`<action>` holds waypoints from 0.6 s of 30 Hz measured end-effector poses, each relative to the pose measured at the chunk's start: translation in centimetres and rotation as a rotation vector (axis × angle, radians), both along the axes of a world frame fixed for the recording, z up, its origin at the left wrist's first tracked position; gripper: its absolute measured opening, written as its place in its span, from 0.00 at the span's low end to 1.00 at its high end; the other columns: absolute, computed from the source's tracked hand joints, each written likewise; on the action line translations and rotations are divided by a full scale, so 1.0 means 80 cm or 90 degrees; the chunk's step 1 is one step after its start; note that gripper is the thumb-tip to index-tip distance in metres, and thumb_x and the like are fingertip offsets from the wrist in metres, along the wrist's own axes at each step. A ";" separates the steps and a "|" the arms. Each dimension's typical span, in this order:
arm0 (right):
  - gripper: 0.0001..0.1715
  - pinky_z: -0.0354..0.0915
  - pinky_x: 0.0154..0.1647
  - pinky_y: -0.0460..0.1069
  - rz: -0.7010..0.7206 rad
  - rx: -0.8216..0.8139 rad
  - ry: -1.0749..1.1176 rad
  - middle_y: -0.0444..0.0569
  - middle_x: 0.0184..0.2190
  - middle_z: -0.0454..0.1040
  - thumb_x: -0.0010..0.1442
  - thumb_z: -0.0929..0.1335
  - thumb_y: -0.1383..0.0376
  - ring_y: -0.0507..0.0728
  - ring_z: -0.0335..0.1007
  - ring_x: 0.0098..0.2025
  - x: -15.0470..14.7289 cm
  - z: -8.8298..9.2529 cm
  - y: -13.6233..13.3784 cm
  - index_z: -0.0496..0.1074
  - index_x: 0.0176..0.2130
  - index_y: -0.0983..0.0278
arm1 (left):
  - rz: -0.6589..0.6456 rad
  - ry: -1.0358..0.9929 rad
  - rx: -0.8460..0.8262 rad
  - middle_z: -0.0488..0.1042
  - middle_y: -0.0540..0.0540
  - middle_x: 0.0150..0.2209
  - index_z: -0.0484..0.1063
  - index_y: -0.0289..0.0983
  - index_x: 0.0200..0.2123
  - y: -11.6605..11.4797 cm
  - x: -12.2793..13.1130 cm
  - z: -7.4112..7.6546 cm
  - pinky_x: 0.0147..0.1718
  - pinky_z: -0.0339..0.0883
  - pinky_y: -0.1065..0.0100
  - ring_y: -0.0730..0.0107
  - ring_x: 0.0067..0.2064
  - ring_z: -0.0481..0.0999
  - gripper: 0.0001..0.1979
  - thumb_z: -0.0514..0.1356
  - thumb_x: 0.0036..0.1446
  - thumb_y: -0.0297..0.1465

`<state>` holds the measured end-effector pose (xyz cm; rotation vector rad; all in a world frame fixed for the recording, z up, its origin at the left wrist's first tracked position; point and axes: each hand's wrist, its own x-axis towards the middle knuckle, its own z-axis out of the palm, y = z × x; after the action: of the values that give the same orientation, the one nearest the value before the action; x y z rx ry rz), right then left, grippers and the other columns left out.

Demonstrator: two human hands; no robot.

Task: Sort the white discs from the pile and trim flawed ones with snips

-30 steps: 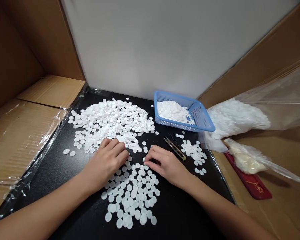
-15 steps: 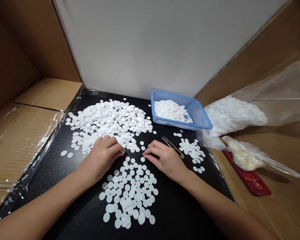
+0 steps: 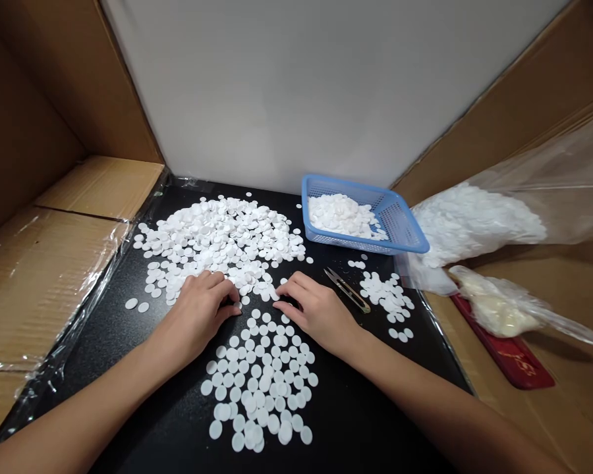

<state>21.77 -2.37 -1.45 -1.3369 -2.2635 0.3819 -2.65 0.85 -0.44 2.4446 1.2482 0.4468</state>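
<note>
Both hands work the near edge of the heap of white discs, which lies on the black mat at 12 o'clock from them. A flat spread of discs, mostly in a single layer, lies at 6 o'clock, between the forearms.

To do this well, I judge it best to slide only a few discs at a time off the heap's edge with light fingertip pressure. They look thin and light, so a hard push would likely pile them up or flick them off the mat. Each disc should lie flat and apart from its neighbours so that both faces can be checked.

The left hand lies palm down with its fingers loosely curled and the tips on discs at the heap's near rim. Its tips are tucked under, so I cannot tell whether a disc is pinched. The right hand is palm down and more open, its fingers stretched toward 9 o'clock and resting on loose discs just beside the left fingertips. It grips nothing that I can see.

Snips lie at 3 o'clock from the right hand, near but untouched, with a small cluster of discs beyond them. A blue basket holding discs sits at 1 o'clock, and a clear bag of more discs lies off the mat at 2 o'clock.
</note>
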 end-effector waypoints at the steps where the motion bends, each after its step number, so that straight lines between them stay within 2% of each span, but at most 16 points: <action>1: 0.05 0.70 0.33 0.49 0.003 0.013 -0.017 0.50 0.37 0.74 0.69 0.66 0.66 0.54 0.73 0.33 -0.001 -0.002 0.000 0.73 0.42 0.63 | 0.002 -0.001 -0.014 0.72 0.49 0.33 0.71 0.39 0.34 -0.001 0.000 0.001 0.38 0.58 0.61 0.61 0.38 0.69 0.03 0.63 0.60 0.29; 6: 0.15 0.69 0.34 0.48 0.037 0.078 -0.066 0.51 0.34 0.75 0.72 0.61 0.67 0.54 0.73 0.34 0.000 -0.004 -0.004 0.75 0.38 0.65 | 0.008 -0.021 -0.051 0.72 0.48 0.36 0.72 0.39 0.36 -0.003 0.001 0.004 0.39 0.58 0.60 0.60 0.40 0.70 0.01 0.61 0.61 0.27; 9: 0.14 0.69 0.35 0.49 0.093 0.070 -0.054 0.50 0.33 0.74 0.71 0.63 0.66 0.54 0.72 0.34 0.003 0.000 -0.008 0.74 0.37 0.65 | 0.002 -0.037 -0.048 0.72 0.48 0.35 0.71 0.39 0.35 -0.003 0.002 0.002 0.40 0.58 0.60 0.60 0.40 0.70 0.03 0.61 0.60 0.25; 11: 0.10 0.69 0.35 0.48 0.106 0.014 -0.014 0.48 0.34 0.74 0.70 0.65 0.66 0.53 0.71 0.33 0.005 0.005 -0.009 0.74 0.36 0.63 | -0.008 -0.048 -0.046 0.72 0.49 0.35 0.71 0.39 0.34 -0.003 0.001 0.001 0.40 0.59 0.60 0.61 0.39 0.70 0.04 0.60 0.60 0.25; 14: 0.07 0.66 0.30 0.46 0.053 -0.069 0.049 0.46 0.33 0.72 0.67 0.68 0.68 0.52 0.69 0.31 0.005 0.011 -0.005 0.72 0.34 0.62 | -0.041 -0.055 -0.032 0.73 0.50 0.34 0.70 0.39 0.33 -0.004 0.001 0.003 0.40 0.60 0.61 0.64 0.37 0.70 0.05 0.58 0.60 0.24; 18: 0.03 0.65 0.30 0.48 -0.042 -0.060 0.057 0.45 0.33 0.72 0.64 0.70 0.69 0.52 0.68 0.30 0.001 0.011 0.007 0.71 0.37 0.62 | -0.157 -0.039 -0.012 0.73 0.49 0.33 0.70 0.38 0.32 -0.006 0.001 0.009 0.37 0.61 0.63 0.66 0.35 0.70 0.08 0.56 0.64 0.25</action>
<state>21.87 -1.80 -0.57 -1.4087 -2.1467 0.5205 -2.59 0.36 0.27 2.5055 0.9060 0.4345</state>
